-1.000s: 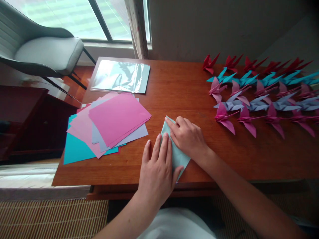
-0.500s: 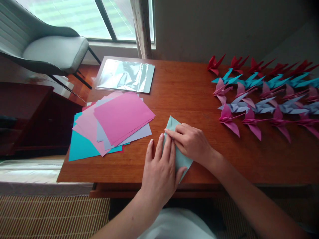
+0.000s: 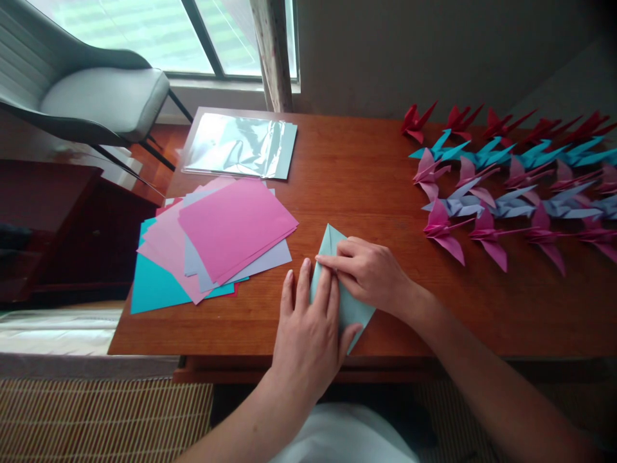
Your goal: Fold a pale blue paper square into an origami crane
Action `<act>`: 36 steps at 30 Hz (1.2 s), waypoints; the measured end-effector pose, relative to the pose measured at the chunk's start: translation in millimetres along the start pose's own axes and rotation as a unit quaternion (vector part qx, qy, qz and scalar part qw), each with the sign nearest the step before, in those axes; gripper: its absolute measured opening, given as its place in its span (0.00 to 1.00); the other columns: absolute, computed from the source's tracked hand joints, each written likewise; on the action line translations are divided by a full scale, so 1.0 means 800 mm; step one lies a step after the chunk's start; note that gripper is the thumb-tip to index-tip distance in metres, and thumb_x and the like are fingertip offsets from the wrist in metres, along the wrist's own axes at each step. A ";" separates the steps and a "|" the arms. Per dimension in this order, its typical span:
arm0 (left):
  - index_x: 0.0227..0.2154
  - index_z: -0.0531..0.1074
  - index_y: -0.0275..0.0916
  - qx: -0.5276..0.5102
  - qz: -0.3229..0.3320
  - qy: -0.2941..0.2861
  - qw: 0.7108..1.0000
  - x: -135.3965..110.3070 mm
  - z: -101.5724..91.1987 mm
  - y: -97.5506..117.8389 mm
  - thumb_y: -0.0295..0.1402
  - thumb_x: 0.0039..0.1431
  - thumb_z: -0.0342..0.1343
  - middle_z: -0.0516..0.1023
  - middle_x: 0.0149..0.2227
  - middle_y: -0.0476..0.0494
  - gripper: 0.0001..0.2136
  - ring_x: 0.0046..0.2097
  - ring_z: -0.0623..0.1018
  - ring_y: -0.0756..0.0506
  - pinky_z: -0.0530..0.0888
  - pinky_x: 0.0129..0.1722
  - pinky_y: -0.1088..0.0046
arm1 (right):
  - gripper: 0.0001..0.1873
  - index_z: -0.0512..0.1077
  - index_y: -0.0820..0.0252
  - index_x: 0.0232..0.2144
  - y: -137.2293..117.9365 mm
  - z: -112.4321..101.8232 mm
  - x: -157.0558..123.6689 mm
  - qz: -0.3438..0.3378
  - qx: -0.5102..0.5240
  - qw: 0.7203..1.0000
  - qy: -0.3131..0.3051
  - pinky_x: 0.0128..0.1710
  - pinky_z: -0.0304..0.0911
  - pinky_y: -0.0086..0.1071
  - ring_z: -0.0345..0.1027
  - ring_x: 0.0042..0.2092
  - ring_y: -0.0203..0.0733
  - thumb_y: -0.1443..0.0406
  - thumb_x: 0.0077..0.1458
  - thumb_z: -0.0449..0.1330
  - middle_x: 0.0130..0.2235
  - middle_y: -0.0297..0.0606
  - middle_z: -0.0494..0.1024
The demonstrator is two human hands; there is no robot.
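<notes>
A folded sheet of pale green paper (image 3: pixel 355 315) lies on the table near its front edge, one pointed corner facing away from me. My left hand (image 3: pixel 308 321) is flat over its left part, fingers spread, with the thumb resting near the lower corner. From the right, my right hand (image 3: pixel 371 273) bears on the upper part of the paper. Its index finger reaches left to the paper's left edge, while the other fingers are curled in. The hands cover the middle of the paper and touch at the left fingertips.
Pink, lilac and turquoise paper sheets (image 3: pixel 236 228) lie fanned at left. Behind them is a clear packet of pale green paper (image 3: pixel 231 145). Rows of folded paper cranes (image 3: pixel 446 228) stand on the right of the wooden table (image 3: pixel 347 167). A chair (image 3: pixel 106 96) stands beyond the left side.
My right index fingertip has moved slightly left and down along the paper's left edge. The left fingers have spread a little; the paper stays in nearly the same place.
</notes>
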State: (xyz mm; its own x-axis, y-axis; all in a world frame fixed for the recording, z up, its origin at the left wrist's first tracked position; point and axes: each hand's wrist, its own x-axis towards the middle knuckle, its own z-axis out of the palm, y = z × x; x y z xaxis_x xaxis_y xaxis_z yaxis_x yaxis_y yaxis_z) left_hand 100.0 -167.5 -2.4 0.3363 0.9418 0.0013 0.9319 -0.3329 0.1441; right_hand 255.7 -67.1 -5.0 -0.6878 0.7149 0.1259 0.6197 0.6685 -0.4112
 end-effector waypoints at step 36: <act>0.68 0.58 0.29 -0.002 -0.009 -0.014 1.000 0.004 -0.006 0.004 0.54 0.66 0.47 0.51 0.73 0.38 0.38 0.72 0.52 0.27 0.57 0.68 0.42 | 0.32 0.71 0.51 0.53 0.033 -0.058 0.108 0.131 -0.107 0.975 -0.141 0.28 0.48 0.32 0.74 0.43 0.47 0.47 0.48 0.70 0.45 0.37 0.81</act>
State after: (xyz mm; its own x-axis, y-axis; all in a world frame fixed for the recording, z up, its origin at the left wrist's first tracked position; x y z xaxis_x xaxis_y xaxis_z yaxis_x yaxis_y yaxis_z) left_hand 103.4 -165.6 2.8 0.3224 0.9462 -0.0285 0.9376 -0.3150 0.1471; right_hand 230.2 21.9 37.1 -0.5528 0.8025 -0.2244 0.8324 0.5191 -0.1942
